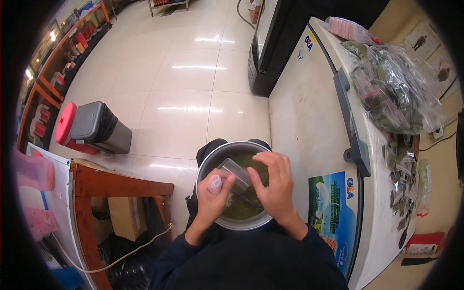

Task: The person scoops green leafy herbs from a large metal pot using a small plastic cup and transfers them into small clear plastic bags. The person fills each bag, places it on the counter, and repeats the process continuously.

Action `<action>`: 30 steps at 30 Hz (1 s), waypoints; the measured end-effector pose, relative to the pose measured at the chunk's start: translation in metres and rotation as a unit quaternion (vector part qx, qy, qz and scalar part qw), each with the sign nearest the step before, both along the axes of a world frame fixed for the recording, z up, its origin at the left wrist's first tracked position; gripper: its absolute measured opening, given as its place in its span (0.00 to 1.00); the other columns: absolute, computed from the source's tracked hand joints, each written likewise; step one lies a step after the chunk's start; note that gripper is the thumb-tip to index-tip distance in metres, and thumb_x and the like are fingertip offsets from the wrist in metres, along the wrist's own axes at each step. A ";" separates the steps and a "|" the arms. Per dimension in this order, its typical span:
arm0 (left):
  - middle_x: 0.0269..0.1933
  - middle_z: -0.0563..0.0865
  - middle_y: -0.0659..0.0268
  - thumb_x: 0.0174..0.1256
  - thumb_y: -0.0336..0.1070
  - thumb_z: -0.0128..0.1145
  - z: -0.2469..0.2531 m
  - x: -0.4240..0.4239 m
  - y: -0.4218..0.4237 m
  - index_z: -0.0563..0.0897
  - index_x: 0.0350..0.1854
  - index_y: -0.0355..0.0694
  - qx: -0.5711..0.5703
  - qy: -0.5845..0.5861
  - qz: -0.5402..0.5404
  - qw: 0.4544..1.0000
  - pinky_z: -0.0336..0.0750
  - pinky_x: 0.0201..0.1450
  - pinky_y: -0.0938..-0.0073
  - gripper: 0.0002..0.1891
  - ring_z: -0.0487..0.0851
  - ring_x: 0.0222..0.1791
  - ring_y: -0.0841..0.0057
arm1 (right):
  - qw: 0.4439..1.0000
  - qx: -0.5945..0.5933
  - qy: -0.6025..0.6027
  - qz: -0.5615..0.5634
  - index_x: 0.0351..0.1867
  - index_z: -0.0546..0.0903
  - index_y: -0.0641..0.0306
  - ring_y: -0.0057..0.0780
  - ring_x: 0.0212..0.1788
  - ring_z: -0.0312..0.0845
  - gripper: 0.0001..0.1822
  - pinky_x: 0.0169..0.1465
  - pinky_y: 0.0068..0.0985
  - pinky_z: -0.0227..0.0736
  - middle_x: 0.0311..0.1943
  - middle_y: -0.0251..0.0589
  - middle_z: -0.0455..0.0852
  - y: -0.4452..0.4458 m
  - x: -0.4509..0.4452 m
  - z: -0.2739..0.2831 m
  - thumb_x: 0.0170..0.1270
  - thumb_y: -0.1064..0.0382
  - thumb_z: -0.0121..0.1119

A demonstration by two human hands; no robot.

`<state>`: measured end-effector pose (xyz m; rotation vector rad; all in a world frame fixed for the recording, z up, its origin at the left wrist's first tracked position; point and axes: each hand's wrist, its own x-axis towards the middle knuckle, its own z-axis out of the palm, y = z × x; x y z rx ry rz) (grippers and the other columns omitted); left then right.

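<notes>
A round metal pot (243,225) is between my legs, with a greenish-brown, crumbly material (250,214) inside. My left hand (213,197) is curled above its left side, gripping a rolled piece of clear plastic (215,183) whose end sticks up by the thumb. A clear plastic cylinder (235,174) lies tilted over the pot, against my left fingertips. My right hand (274,181) hovers at the pot's right rim, thumb and fingers apart, the thumb tip close to the cylinder's right end. A thin dark handle (248,200) slants across the pot's contents.
A white chest freezer (304,108) stands at my right, carrying a large plastic bag of packets (395,87) and several small loose packets (402,185). At left are an orange wooden table frame (123,185), a cable (123,257), a cardboard box (127,217) and a grey bin (101,127).
</notes>
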<state>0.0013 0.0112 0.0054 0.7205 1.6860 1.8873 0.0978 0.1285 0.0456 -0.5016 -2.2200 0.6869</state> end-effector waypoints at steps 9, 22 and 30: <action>0.27 0.80 0.71 0.65 0.30 0.61 -0.011 0.008 -0.006 0.80 0.27 0.36 0.039 -0.067 -0.082 0.994 0.67 0.31 0.85 0.07 0.73 0.27 0.89 | 0.955 -0.228 -0.111 0.156 0.40 0.82 0.65 0.33 0.39 0.80 0.15 0.44 0.26 0.73 0.36 0.42 0.84 -0.013 0.019 0.006 0.51 0.64 0.72; 0.21 0.76 0.60 0.57 0.25 0.62 -0.011 0.004 -0.004 0.77 0.23 0.36 0.021 0.315 -0.038 0.948 0.68 0.23 0.73 0.07 0.74 0.19 0.68 | 0.996 0.010 -0.003 0.088 0.34 0.82 0.65 0.39 0.35 0.83 0.10 0.39 0.30 0.77 0.30 0.44 0.84 0.001 0.015 -0.019 0.47 0.73 0.68; 0.26 0.79 0.62 0.46 0.20 0.63 -0.013 0.019 0.006 0.76 0.23 0.36 -0.022 0.250 0.087 0.964 0.72 0.26 0.74 0.08 0.78 0.22 0.71 | 0.988 -0.082 -0.080 0.099 0.54 0.77 0.59 0.39 0.39 0.80 0.22 0.41 0.33 0.76 0.35 0.44 0.82 -0.003 0.005 -0.020 0.56 0.72 0.62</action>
